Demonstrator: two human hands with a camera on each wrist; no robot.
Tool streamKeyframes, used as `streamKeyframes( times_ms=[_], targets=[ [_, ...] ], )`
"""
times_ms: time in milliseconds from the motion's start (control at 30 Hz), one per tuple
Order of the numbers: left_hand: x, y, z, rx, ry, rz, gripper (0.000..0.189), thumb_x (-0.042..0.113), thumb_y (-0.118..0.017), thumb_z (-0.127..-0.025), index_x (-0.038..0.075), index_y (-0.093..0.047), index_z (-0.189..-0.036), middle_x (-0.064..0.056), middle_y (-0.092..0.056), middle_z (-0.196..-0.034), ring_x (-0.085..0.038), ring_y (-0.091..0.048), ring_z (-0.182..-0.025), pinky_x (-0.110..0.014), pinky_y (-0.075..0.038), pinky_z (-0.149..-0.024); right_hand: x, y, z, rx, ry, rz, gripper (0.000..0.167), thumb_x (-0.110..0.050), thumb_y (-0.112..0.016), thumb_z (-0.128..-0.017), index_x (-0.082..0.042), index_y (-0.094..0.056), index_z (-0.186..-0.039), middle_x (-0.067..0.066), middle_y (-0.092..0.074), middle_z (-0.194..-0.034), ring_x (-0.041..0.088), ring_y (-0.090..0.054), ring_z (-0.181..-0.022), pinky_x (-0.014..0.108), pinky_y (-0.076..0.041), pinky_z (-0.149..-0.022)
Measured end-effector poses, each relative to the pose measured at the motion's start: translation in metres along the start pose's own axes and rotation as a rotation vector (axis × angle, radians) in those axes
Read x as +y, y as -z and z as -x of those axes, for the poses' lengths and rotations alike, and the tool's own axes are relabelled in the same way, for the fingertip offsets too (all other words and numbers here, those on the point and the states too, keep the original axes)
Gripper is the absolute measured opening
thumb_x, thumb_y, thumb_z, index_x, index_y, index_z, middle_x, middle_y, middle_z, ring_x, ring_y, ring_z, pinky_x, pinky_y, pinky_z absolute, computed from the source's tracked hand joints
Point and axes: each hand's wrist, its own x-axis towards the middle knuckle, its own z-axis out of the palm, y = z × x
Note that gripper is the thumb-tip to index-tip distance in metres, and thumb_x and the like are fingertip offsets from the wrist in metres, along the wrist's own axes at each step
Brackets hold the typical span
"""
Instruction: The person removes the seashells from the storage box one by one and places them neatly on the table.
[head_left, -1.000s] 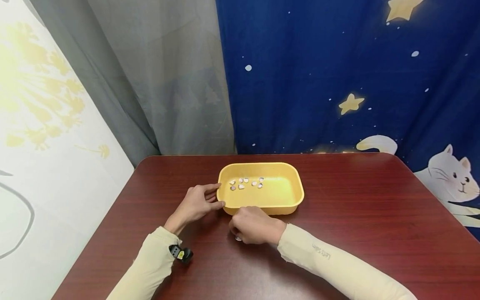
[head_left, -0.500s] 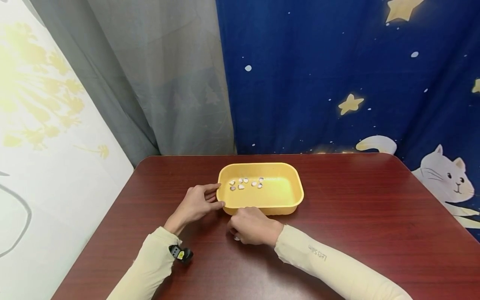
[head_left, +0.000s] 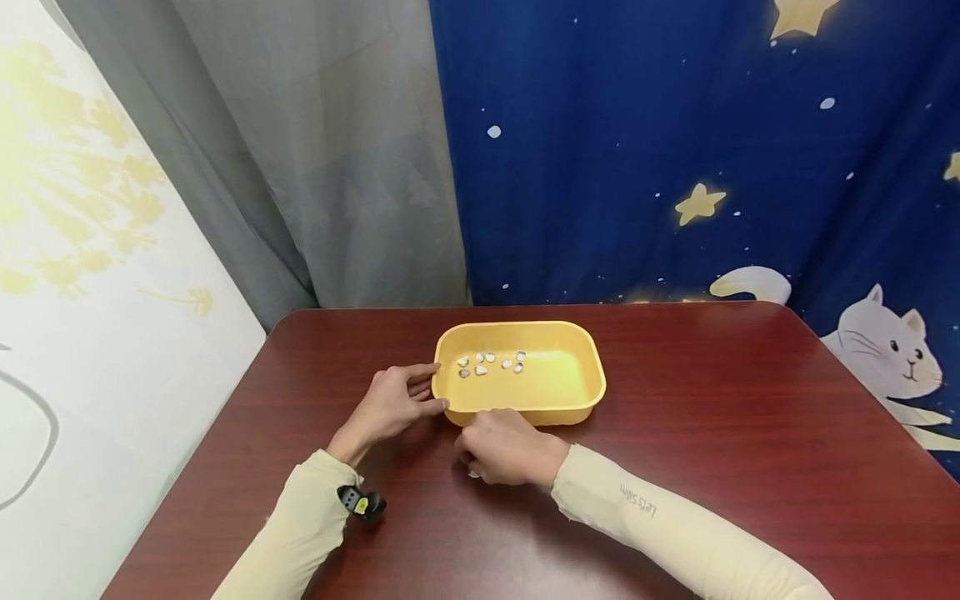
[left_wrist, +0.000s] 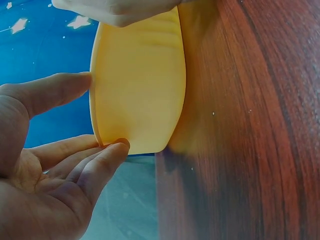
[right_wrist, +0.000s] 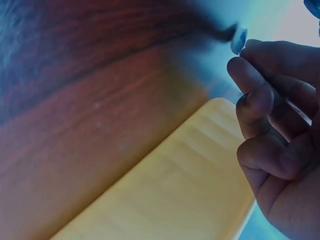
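My right hand (head_left: pixel 504 448) is in front of the yellow basin (head_left: pixel 558 408), fingers curled down close over the table. Between its thumb and a fingertip it pinches a small whitish shell (right_wrist: pixel 240 42) with a dark patch, seen at the fingertips in the right wrist view. Several similar small shells (head_left: pixel 481 371) lie apart on the left half of the basin's floor. At the basin's left end, my left hand (head_left: pixel 390 406) has its thumb and fingers spread and fairly straight, their tips touching the rim around the near left corner. No shells show in the left wrist view.
The dark red wooden table (head_left: pixel 697 392) reaches out on all sides of the basin. A grey curtain (head_left: pixel 367 167) and a blue curtain (head_left: pixel 600 150) hang behind its far edge. A black strapped device (head_left: pixel 362 503) sits on the left wrist.
My right hand has shifted very slightly left and keeps its pinch on the shell. The left hand, the basin and the shells in it stay put; the head view tilts a little.
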Motion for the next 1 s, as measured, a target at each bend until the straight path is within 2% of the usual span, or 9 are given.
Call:
streamKeyframes(
  times_ms=[167, 467, 700, 867, 1000],
  targets=[
    [0.001, 0.0, -0.001, 0.005, 0.0, -0.003, 0.065, 0.017, -0.079, -0.085, -0.003, -0.054, -0.142, -0.022, -0.058, -0.143, -0.032, -0.064, -0.124, -0.039, -0.058, -0.098, 0.003, 0.011, 0.001, -0.028, 0.011, -0.021, 0.006, -0.021, -0.078, -0.082, -0.026, -0.075, -0.08, -0.012, -0.067, -0.07, 0.005, -0.058, -0.063, 0.025, -0.051, -0.051],
    [-0.001, -0.001, -0.001, 0.011, -0.011, -0.015, 0.064, 0.017, -0.079, -0.085, -0.004, -0.055, -0.141, -0.023, -0.059, -0.141, -0.031, -0.066, -0.123, -0.039, -0.059, -0.097, 0.01, 0.033, 0.004, -0.027, 0.04, -0.053, 0.013, -0.021, -0.077, -0.083, -0.024, -0.071, -0.073, -0.012, -0.063, -0.067, 0.005, -0.057, -0.063, 0.023, -0.05, -0.053],
    [-0.003, -0.002, -0.001, 0.003, -0.004, -0.009, 0.064, 0.017, -0.078, -0.087, -0.002, -0.054, -0.143, -0.021, -0.058, -0.144, -0.031, -0.065, -0.124, -0.039, -0.058, -0.097, 0.022, 0.047, 0.003, -0.062, 0.096, -0.111, 0.006, -0.02, -0.078, -0.085, -0.023, -0.074, -0.081, -0.012, -0.067, -0.074, 0.003, -0.056, -0.069, 0.017, -0.049, -0.06],
    [-0.003, -0.002, -0.001, 0.012, 0.003, -0.02, 0.064, 0.018, -0.079, -0.087, -0.001, -0.054, -0.142, -0.02, -0.058, -0.144, -0.03, -0.065, -0.123, -0.038, -0.058, -0.097, 0.035, 0.053, 0.0, -0.057, 0.14, -0.145, 0.005, -0.016, -0.077, -0.084, -0.021, -0.076, -0.086, -0.012, -0.07, -0.08, 0.006, -0.062, -0.075, 0.02, -0.054, -0.069],
    [-0.003, -0.002, -0.002, 0.012, 0.007, -0.015, 0.064, 0.018, -0.079, -0.086, -0.001, -0.055, -0.142, -0.021, -0.059, -0.143, -0.031, -0.065, -0.123, -0.038, -0.058, -0.097, 0.046, 0.058, -0.002, -0.054, 0.133, -0.175, 0.003, -0.015, -0.076, -0.085, -0.018, -0.076, -0.087, -0.011, -0.071, -0.081, 0.01, -0.065, -0.078, 0.023, -0.055, -0.072]
  ],
)
